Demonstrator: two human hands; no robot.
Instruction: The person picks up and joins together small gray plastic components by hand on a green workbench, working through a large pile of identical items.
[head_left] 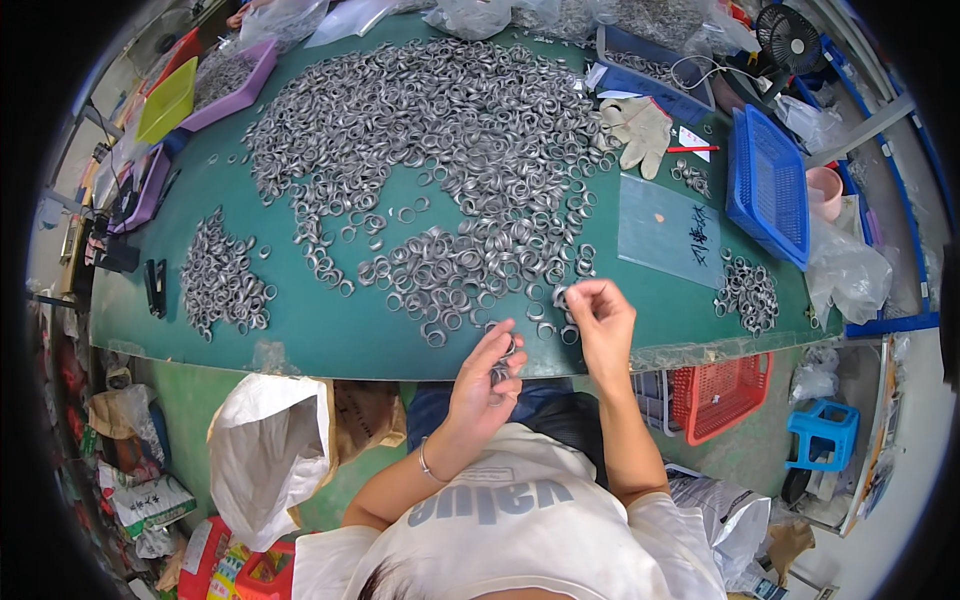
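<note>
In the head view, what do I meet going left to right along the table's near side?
Small black item, left pile of rings, left hand, right hand, right pile of rings.

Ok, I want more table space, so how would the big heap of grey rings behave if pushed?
The heap would probably spread rather than move as one block, since its rings lie loose. Outlying rings may slide more than roll, as many appear to lie flat. The grey metallic look suggests a heavy heap overall.
</note>
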